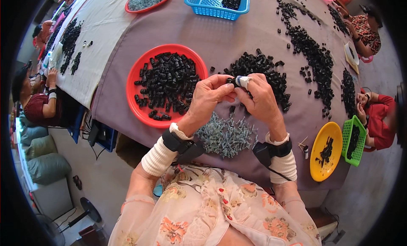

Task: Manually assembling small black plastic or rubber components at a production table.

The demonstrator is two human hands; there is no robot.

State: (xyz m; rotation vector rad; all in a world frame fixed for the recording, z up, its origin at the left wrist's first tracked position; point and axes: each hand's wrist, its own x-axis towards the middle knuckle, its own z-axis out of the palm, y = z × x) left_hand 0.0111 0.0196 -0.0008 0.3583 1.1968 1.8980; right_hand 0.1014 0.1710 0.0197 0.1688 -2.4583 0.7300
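Observation:
My left hand [208, 98] and my right hand [262, 98] meet above the table, both closed in a pinch on a small black plastic part [230, 80]. White tape with a dark stripe wraps a fingertip of my right hand. Fingers hide most of the part. Just below my hands lies a heap of small silvery metal springs [227, 136]. Left of them stands a round red tray [132, 87] with many black plastic pieces [169, 80] in it. Beyond my right hand, a loose pile of similar black pieces [258, 66] rests on the cloth.
On the right are a yellow plate [335, 131] and a green basket [361, 149], both holding black pieces. A blue basket [195, 8] and a red dish [148, 10] of pale parts stand at the far side. Other people sit at both sides of the table [169, 32].

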